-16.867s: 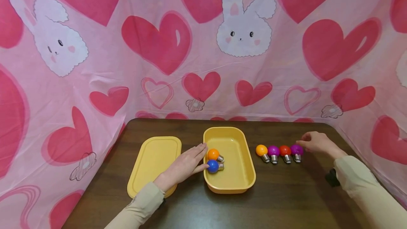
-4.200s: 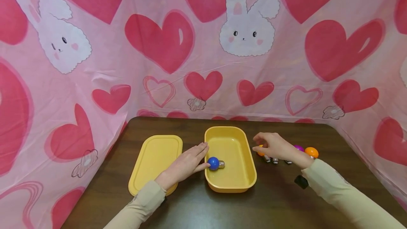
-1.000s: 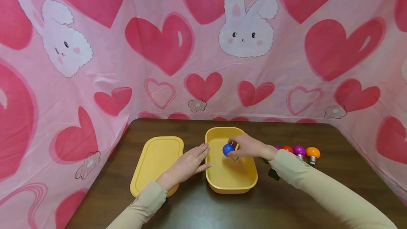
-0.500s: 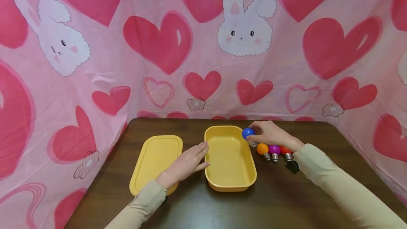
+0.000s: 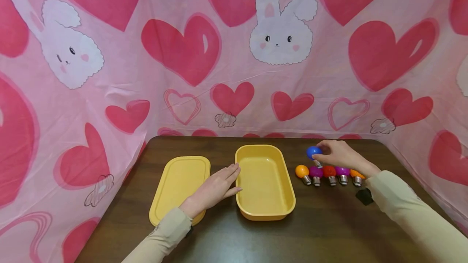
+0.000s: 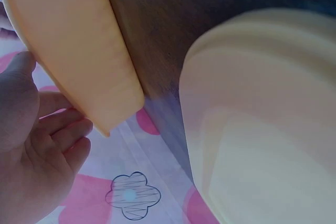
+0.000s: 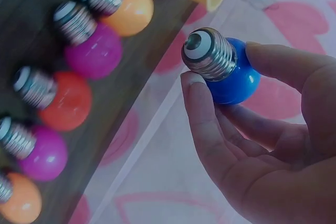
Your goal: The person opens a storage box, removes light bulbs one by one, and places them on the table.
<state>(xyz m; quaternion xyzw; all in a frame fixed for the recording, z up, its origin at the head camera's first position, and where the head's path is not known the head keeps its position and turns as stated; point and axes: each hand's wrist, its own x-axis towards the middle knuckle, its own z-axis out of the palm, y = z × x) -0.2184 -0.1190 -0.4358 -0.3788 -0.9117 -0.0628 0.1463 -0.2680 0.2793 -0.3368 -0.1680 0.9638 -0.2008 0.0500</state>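
Note:
My right hand (image 5: 341,155) pinches a blue light bulb (image 5: 313,152) by its round globe, holding it up just behind the row of bulbs. In the right wrist view, the bulb's metal screw base (image 7: 212,59) points out past the thumb and fingertips. That row runs left to right: an orange bulb (image 5: 302,171), a purple bulb (image 5: 316,171), a red bulb (image 5: 329,171), a second purple bulb (image 5: 342,171) and a second orange bulb (image 5: 356,173) partly behind the hand. My left hand (image 5: 213,190) rests with extended fingers at the left rim of a yellow box (image 5: 265,186), which holds nothing.
A flat yellow lid (image 5: 175,186) lies left of the box, partly under the left forearm. All stands on a dark wooden table (image 5: 248,242). A pink cloth (image 5: 234,72) with hearts and rabbits hangs behind the table and along its sides.
The orange bulb has gone from the box to the row's right end. More recently, my right hand lifted the blue bulb out and carried it right. My left hand stays at the rim.

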